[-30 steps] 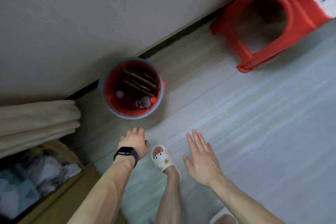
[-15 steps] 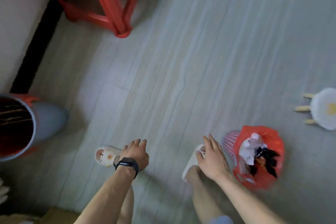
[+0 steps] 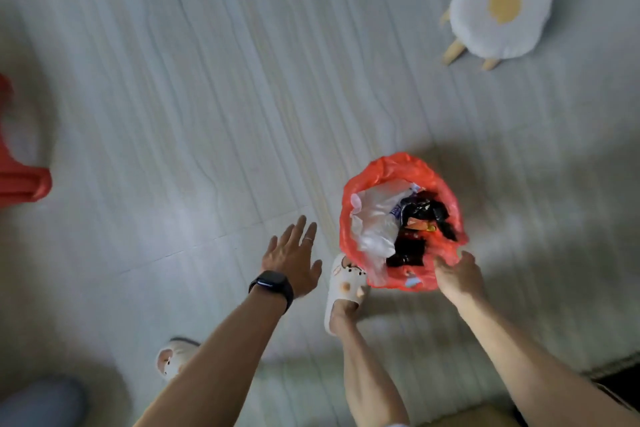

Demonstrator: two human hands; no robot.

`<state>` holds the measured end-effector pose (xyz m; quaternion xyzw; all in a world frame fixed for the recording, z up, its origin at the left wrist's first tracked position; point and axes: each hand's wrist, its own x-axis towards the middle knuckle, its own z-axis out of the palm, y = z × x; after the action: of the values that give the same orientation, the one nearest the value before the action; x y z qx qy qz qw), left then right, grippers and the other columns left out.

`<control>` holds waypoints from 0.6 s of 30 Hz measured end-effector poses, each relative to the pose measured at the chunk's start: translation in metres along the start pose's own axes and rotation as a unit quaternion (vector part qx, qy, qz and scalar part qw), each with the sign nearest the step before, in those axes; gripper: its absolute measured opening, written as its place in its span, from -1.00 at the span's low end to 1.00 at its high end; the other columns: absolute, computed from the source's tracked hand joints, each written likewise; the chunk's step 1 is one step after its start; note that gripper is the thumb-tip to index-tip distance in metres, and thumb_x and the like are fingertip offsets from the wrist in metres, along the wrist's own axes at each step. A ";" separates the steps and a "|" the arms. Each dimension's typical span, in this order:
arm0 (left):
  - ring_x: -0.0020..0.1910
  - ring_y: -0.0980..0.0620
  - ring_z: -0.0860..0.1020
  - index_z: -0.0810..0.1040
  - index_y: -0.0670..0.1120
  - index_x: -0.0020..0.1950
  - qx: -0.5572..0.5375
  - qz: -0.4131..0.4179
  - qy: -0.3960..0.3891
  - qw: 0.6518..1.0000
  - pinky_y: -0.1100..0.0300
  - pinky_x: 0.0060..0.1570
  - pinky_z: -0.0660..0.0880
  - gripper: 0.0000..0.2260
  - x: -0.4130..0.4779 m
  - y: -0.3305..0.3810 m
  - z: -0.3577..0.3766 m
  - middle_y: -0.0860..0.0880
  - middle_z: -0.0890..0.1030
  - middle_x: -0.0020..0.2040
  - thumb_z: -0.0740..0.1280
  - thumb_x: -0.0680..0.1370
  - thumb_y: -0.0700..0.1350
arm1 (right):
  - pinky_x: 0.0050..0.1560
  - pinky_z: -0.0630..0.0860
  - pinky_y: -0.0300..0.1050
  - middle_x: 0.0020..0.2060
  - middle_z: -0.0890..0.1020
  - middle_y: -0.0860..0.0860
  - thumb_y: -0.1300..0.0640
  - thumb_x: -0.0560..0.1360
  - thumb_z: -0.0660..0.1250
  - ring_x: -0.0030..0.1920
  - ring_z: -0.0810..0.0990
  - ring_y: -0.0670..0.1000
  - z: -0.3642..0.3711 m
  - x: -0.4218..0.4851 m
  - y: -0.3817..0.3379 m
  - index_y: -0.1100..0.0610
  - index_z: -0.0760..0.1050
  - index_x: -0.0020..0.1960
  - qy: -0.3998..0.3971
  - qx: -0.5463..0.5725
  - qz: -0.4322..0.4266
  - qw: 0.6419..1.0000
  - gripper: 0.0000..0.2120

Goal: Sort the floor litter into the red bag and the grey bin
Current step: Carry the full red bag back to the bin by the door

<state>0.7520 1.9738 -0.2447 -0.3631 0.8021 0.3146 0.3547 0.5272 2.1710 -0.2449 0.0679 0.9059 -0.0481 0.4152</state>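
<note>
On the floor, left to right: red stool (image 3: 20, 180) at the edge; your left hand (image 3: 294, 258), fingers spread, holding nothing; red bag (image 3: 391, 170), full of litter, just beside your slipper (image 3: 344, 291); your right hand (image 3: 457, 276) gripping the bag's near rim; egg-cushion stool (image 3: 502, 7) beyond.

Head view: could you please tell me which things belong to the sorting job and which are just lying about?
Job: red bag, litter inside it, right hand gripping its rim, open left hand, probably the grey bin, blurred.
Lying about: egg-patterned stool, red stool, slippers.
</note>
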 end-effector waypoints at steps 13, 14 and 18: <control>0.57 -0.04 0.04 -0.30 -0.02 0.57 -0.014 -0.045 -0.087 0.995 -0.17 0.48 0.13 -0.27 0.082 0.053 0.046 0.05 -0.12 0.61 0.14 0.62 0.10 | -0.18 0.67 0.22 -0.28 0.71 0.06 -0.04 0.48 0.35 -0.27 0.71 0.13 0.052 0.101 0.049 0.09 0.59 -0.12 -0.094 0.154 0.053 0.982 -0.81; 0.57 -0.04 0.04 -0.28 -0.02 0.58 -0.008 -0.050 -0.092 0.994 -0.16 0.49 0.13 -0.28 0.079 0.048 0.043 0.04 -0.11 0.61 0.14 0.62 0.09 | -0.18 0.67 0.20 -0.28 0.71 0.06 -0.09 0.47 0.36 -0.27 0.71 0.13 0.051 0.098 0.047 0.09 0.58 -0.12 -0.094 0.135 0.044 0.985 -0.77; 0.58 -0.03 0.02 -0.19 -0.01 0.60 -0.011 -0.078 -0.083 0.993 -0.10 0.51 0.10 -0.35 0.049 0.029 0.017 0.02 -0.08 0.61 0.12 0.64 0.05 | -0.17 0.62 0.03 -0.17 0.67 0.07 -0.21 0.42 0.33 -0.19 0.66 0.15 0.032 0.062 0.003 0.08 0.52 0.01 -0.073 0.074 -0.002 0.995 -0.62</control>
<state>0.7112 1.9848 -0.2858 -0.4009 0.7359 0.3234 0.4395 0.5116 2.1745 -0.3124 0.0930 0.8672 -0.1206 0.4741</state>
